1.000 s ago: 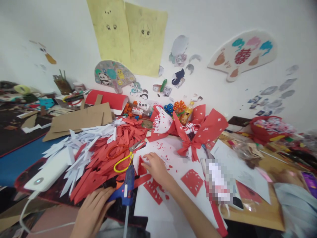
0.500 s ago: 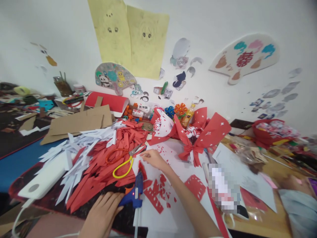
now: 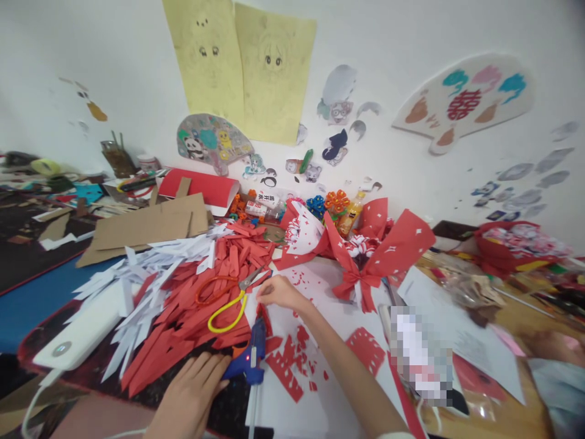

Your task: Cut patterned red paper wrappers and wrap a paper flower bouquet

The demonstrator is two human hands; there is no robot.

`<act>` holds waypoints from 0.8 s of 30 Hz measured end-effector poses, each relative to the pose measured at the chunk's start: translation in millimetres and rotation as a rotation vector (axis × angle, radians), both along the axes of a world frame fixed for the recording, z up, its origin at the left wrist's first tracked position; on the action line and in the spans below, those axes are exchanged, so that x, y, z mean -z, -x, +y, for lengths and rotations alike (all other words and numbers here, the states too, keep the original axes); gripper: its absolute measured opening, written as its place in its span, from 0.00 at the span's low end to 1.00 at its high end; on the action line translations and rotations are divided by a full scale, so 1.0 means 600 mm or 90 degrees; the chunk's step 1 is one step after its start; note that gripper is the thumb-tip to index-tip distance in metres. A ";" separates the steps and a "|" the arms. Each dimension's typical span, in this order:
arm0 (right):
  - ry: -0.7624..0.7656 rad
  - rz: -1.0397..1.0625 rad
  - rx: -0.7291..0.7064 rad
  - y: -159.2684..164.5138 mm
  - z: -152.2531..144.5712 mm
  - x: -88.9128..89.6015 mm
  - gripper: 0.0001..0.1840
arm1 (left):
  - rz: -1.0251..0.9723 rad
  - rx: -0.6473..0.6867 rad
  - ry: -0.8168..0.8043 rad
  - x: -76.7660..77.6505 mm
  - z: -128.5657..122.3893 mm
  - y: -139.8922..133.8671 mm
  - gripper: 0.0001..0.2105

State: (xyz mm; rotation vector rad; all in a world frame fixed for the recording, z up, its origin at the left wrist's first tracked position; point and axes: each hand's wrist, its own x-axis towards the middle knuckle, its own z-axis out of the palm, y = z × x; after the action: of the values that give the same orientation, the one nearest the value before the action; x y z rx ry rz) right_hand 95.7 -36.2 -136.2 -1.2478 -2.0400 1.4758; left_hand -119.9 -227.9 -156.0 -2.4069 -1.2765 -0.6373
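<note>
A blue hot glue gun (image 3: 256, 352) with a lit red light points away from me, a clear glue stick sticking out of its back. My left hand (image 3: 194, 390) is closed around its handle at the near edge. Just past the nozzle, the fingertips of my right hand (image 3: 281, 292) are pinched together; whatever they hold is too small to make out. Beside them, scissors (image 3: 242, 292) with one orange and one yellow handle lie on a heap of folded red paper strips (image 3: 214, 292). White folded strips (image 3: 146, 286) are heaped further left.
Red bouquets (image 3: 365, 256) stand behind the white sheet (image 3: 301, 421), which bears red paper scraps (image 3: 292, 360). A white power bank (image 3: 77, 335) with a cable lies left, near cardboard (image 3: 146, 222). Another person's sleeve (image 3: 555, 390) is at the right edge.
The view has shifted slightly, so things on the right sit a little further right. Both hands keep nearly the same places, the left at the glue gun and the right near its nozzle.
</note>
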 end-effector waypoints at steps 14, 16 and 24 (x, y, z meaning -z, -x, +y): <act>0.092 0.108 -0.022 -0.005 0.008 -0.040 0.22 | -0.044 -0.019 0.033 -0.013 -0.016 -0.007 0.13; 0.087 0.134 -0.029 -0.002 -0.001 -0.076 0.24 | -0.059 -0.025 0.032 -0.018 -0.026 0.003 0.13; -0.008 0.140 -0.093 0.089 -0.052 -0.212 0.14 | -0.104 -0.107 -0.114 -0.031 -0.080 0.070 0.15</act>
State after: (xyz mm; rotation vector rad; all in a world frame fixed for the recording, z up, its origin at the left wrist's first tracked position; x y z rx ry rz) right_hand 42.4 -67.7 -9.0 -0.9028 -2.0249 1.5852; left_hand -161.8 -275.8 -137.3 -2.1136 -1.4040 -0.8738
